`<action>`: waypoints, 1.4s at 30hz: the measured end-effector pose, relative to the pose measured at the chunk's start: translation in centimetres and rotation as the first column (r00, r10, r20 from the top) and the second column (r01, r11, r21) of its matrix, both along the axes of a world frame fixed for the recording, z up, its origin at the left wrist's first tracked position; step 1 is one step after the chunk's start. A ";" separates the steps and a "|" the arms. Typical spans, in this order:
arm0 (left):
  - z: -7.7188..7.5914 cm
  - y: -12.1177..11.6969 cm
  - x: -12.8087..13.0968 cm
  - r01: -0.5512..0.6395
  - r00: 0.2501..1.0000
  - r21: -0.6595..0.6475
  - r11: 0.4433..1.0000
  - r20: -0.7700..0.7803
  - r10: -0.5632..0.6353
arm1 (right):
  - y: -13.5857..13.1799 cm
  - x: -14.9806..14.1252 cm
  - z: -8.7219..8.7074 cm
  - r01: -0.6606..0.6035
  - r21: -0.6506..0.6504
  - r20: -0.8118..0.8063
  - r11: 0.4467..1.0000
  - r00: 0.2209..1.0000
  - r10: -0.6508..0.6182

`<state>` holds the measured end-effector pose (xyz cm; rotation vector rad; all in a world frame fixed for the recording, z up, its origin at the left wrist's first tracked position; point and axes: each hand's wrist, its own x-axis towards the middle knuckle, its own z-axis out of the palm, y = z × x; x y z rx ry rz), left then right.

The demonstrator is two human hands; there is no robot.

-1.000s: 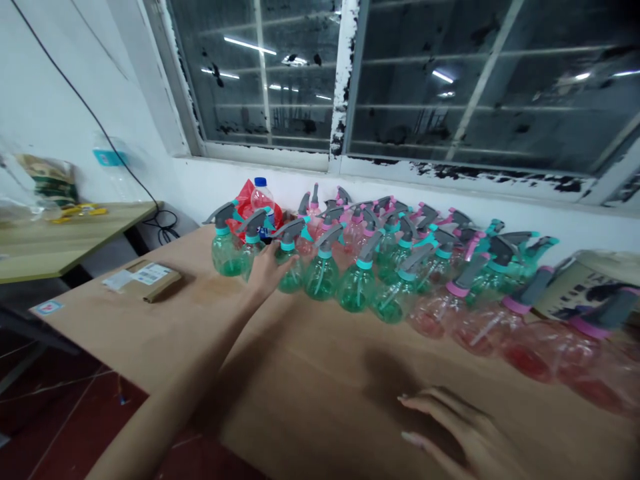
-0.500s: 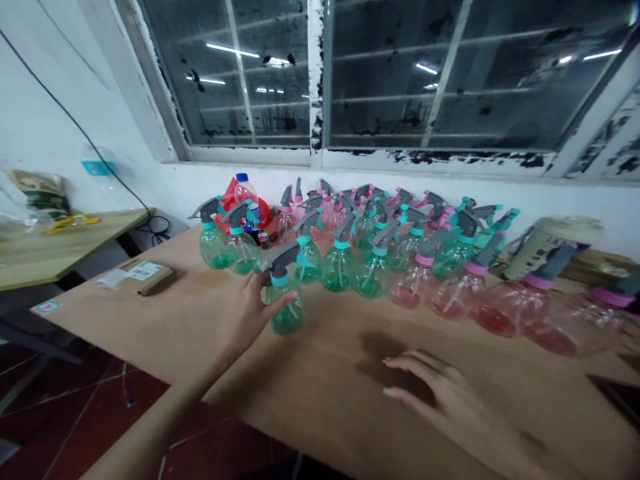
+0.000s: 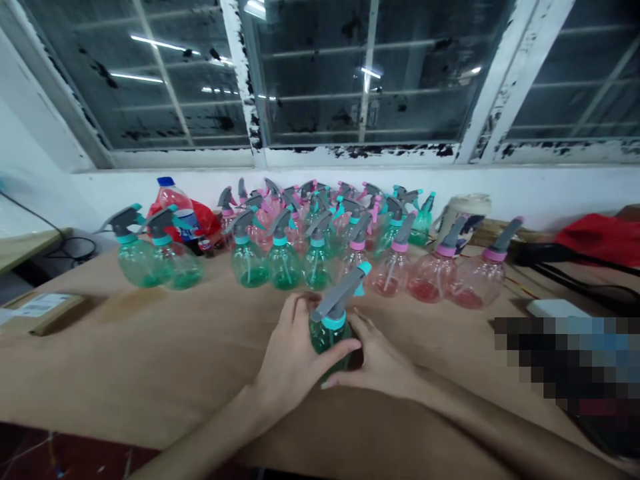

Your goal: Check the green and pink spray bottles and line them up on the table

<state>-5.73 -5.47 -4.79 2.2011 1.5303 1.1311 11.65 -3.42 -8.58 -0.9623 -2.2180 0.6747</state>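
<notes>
My left hand (image 3: 295, 353) is wrapped round a green spray bottle (image 3: 327, 339), its thumb lying across the front. The bottle has a grey trigger head and a turquoise collar, and its nozzle tilts up to the right. From the other side my right hand (image 3: 383, 360) cups the same bottle, thumb low in front and fingertips partly hidden behind it. Just beyond stands a row of similar spray bottles: green ones (image 3: 284, 267) with turquoise collars, and pink ones (image 3: 390, 272) with pink collars towards the right.
More spray bottles crowd behind the row, below the window. At left are a blue-capped drink bottle (image 3: 170, 195) in a red bag and a flat cardboard box (image 3: 50, 313). A whitish container (image 3: 463, 217), black straps (image 3: 580, 257) and a red cloth-like item (image 3: 600, 239) lie right.
The green spray bottle has come right and nearer in my left hand. My right hand, empty and apart before, is now around it too. The view has turned right.
</notes>
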 end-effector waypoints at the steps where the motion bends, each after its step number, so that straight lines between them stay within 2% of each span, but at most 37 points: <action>1: 0.2 0.3 0.2 0.060 0.998 0.000 0.998 0.033 -0.060 | 0.0 0.1 0.0 -0.001 0.007 -0.011 1.000 1.000 0.001; 5: 1.7 1.8 0.3 0.271 0.955 -0.063 0.960 0.144 -0.260 | 0.4 0.5 0.2 -0.051 0.060 0.021 0.997 0.999 0.049; 8: 2.9 3.0 0.7 0.373 0.914 -0.133 0.918 0.222 -0.340 | 0.5 0.6 0.4 -0.081 0.103 0.053 0.991 0.996 0.076; 12: 3.1 4.1 1.6 0.481 0.855 -0.205 0.853 0.328 -0.403 | 0.7 0.7 0.2 -0.028 0.104 0.058 0.994 0.998 0.022; 17: 3.0 4.8 2.3 0.346 0.910 -0.084 0.934 0.272 -0.313 | 1.2 1.3 -0.4 -0.003 0.015 0.055 1.000 0.999 0.002; 19: 3.2 5.2 2.2 0.319 0.921 -0.067 0.945 0.256 -0.292 | 1.4 2.0 -0.9 0.004 0.009 0.092 1.000 0.996 -0.005; 24: 3.7 5.8 1.6 0.338 0.924 -0.095 0.936 0.222 -0.312 | 2.0 5.0 -2.6 0.054 0.155 0.257 0.986 0.962 -0.093; 28: 3.6 5.9 1.3 0.341 0.925 -0.157 0.927 0.232 -0.302 | 2.6 6.7 -3.9 0.143 0.243 0.276 0.959 0.938 -0.210; 34: 3.3 5.8 1.0 0.368 0.909 -0.206 0.907 0.283 -0.305 | 2.7 7.0 -4.6 0.216 0.234 0.307 0.948 0.909 -0.283; 42: 4.6 5.6 0.9 0.352 0.932 -0.231 0.907 0.182 -0.315 | 2.6 7.0 -4.5 0.264 0.173 0.349 0.949 0.884 -0.310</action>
